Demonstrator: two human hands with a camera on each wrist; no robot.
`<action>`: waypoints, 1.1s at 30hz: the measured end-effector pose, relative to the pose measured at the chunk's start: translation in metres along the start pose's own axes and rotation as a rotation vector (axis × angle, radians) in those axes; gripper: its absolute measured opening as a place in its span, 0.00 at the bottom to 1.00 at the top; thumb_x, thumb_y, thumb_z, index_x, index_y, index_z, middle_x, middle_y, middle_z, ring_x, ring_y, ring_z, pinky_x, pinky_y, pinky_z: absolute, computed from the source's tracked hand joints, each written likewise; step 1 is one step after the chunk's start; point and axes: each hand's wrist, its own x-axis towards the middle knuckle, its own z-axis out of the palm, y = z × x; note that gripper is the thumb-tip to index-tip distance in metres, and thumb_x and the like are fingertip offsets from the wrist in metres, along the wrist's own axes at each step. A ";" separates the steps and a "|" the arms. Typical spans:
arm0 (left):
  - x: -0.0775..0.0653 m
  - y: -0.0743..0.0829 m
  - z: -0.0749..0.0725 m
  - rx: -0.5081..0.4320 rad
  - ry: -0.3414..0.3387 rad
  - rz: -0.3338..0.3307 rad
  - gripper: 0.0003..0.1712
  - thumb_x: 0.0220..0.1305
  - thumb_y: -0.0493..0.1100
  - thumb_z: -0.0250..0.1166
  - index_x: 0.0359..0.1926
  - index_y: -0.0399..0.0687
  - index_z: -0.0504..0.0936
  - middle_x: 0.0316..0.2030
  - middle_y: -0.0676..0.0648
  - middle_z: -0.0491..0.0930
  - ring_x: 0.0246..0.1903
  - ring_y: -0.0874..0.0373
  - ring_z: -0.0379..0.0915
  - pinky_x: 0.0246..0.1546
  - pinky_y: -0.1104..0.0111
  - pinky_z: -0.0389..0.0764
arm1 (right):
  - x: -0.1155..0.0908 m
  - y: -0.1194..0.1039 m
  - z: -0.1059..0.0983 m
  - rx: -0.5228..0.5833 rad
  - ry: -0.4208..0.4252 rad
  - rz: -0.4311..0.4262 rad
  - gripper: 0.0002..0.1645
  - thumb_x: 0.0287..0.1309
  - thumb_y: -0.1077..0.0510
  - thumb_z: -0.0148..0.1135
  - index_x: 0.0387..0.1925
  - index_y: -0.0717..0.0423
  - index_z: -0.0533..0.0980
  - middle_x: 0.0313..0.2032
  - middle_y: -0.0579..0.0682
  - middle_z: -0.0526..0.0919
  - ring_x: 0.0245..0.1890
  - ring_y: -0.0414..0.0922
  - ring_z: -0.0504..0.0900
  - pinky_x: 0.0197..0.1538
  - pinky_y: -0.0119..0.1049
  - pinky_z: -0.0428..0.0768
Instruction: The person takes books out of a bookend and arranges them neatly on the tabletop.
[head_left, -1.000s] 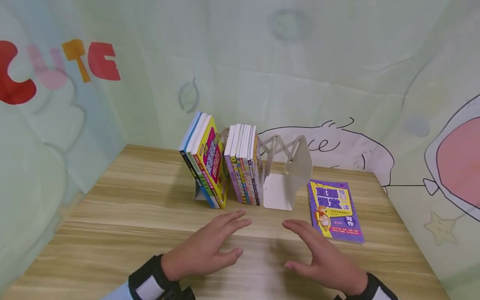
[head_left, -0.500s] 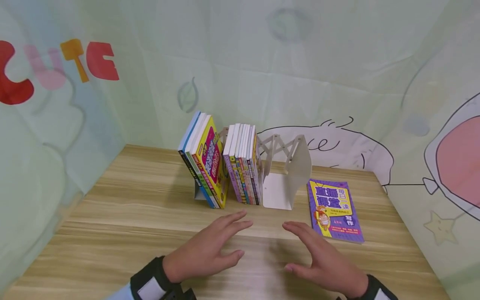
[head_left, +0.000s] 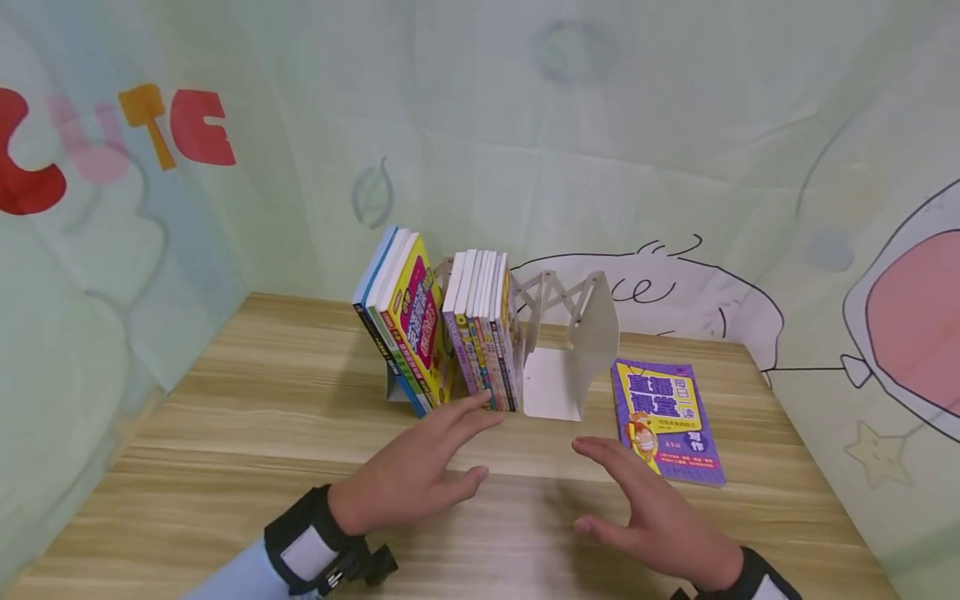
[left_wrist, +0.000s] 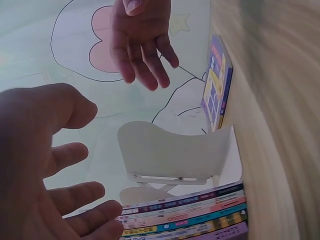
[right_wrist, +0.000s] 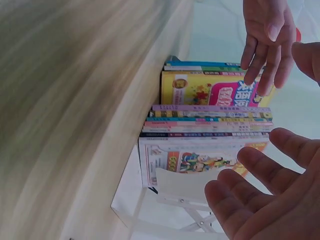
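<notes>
My left hand [head_left: 416, 471] hovers over the table in front of the books, fingers extended and nothing in it. Its fingertips overlap the foot of the thinner books [head_left: 480, 325] in the head view. Opposite it, my right hand [head_left: 652, 517] is held with straight, spread fingers, also holding nothing, nearest the purple and yellow book [head_left: 667, 421] lying flat on the table. A white folding bookend rack [head_left: 592, 333] holds the thinner books upright in its middle section. Larger books with a yellow cover [head_left: 416, 312] in front lean to the left in its left section. The rack's right section holds no book.
The wooden table [head_left: 247, 433] meets a printed cloth wall [head_left: 465, 125] at the back and on both sides. The flat book lies to the right of the rack, near the table's right edge. Black straps [head_left: 303, 537] with cameras sit on both wrists.
My left hand has moved slightly forward, toward the thinner books. The right hand has shifted a little to the right in the head view. The books and the rack stay in place.
</notes>
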 end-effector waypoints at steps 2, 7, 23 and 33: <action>0.005 0.000 -0.004 0.025 0.005 0.013 0.34 0.69 0.53 0.63 0.73 0.58 0.66 0.76 0.47 0.57 0.73 0.49 0.59 0.68 0.51 0.70 | -0.001 0.001 -0.002 -0.005 0.010 -0.005 0.47 0.56 0.41 0.72 0.73 0.37 0.61 0.67 0.40 0.71 0.66 0.44 0.72 0.61 0.48 0.79; 0.021 0.000 -0.014 0.182 0.053 0.102 0.32 0.68 0.51 0.63 0.71 0.53 0.70 0.76 0.43 0.59 0.72 0.48 0.60 0.70 0.53 0.68 | -0.002 0.001 -0.003 0.036 -0.047 0.044 0.45 0.59 0.36 0.67 0.73 0.32 0.59 0.69 0.38 0.69 0.67 0.42 0.71 0.62 0.48 0.79; 0.082 0.000 -0.040 0.361 0.136 0.123 0.30 0.67 0.50 0.62 0.68 0.47 0.73 0.72 0.37 0.64 0.71 0.43 0.61 0.72 0.47 0.62 | -0.004 0.006 0.003 0.049 -0.041 0.028 0.47 0.56 0.44 0.73 0.73 0.35 0.59 0.67 0.38 0.71 0.66 0.42 0.73 0.62 0.46 0.79; 0.123 0.000 -0.050 0.511 0.169 -0.044 0.32 0.69 0.55 0.58 0.70 0.48 0.71 0.73 0.35 0.61 0.73 0.36 0.54 0.72 0.37 0.52 | -0.006 0.006 0.005 0.055 -0.050 0.051 0.46 0.56 0.46 0.74 0.72 0.33 0.61 0.67 0.37 0.71 0.66 0.42 0.72 0.62 0.46 0.78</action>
